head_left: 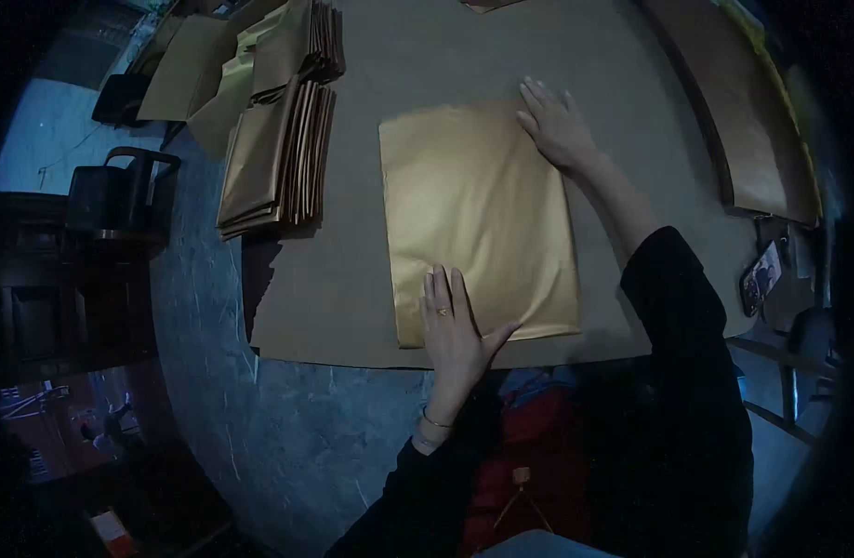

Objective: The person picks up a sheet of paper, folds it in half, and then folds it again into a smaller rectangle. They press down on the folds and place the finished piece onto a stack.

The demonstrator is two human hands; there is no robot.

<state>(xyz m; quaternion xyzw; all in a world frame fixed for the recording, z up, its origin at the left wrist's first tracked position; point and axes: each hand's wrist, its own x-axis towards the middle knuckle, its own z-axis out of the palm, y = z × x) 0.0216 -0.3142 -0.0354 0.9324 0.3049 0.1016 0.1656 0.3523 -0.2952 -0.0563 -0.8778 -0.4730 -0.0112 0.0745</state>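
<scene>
A gold-coloured sheet or flat folded piece [473, 214] lies on the brown board-covered table [343, 307], its lower edge near the table's front. My left hand [456, 335] rests flat on its lower left part, fingers stretched and thumb out to the right, with a ring and a bracelet on. At its upper right corner my right hand [559, 130] lies with spread fingers, partly on the sheet's edge and partly beyond it. Creases run across the sheet between the hands. Neither hand grips anything.
Stacks of folded gold-brown pieces [259, 167] stand at the table's left. A long brown sheet stack [743, 130] lies at the right edge, with a phone [761, 279] below it. Dark chairs [111, 200] are at the left.
</scene>
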